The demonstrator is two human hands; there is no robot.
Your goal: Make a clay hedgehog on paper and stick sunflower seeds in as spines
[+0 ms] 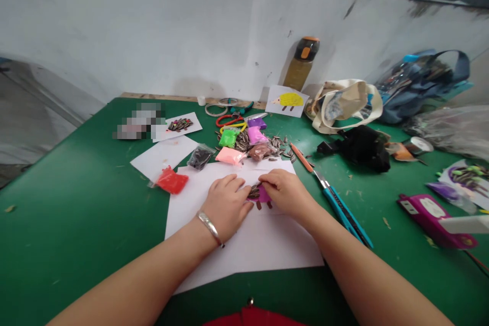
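Note:
A purple clay shape [264, 194] with brown clay legs [259, 205] lies on white paper [244, 244]. Several striped sunflower seeds [253, 192] stick in its left side. My left hand [228, 206], with a silver bangle at the wrist, rests on the paper left of the shape, fingers stretched and apart. Over the top of the shape, my right hand [286, 191] is pinched; its fingertips hide whatever is between them. Beyond the hands is a loose pile of sunflower seeds [242, 141] among bags of pink clay [231, 156], green clay [228, 137] and brown clay [261, 151].
Red clay [172, 180] and black clay [200, 156] lie left. A blue utility knife [346, 214] and an orange-handled tool [301, 158] lie right. Scissors [229, 121], a bottle [300, 66], a cloth bag [344, 107] and a magenta glue-gun-like device [435, 219] surround the work.

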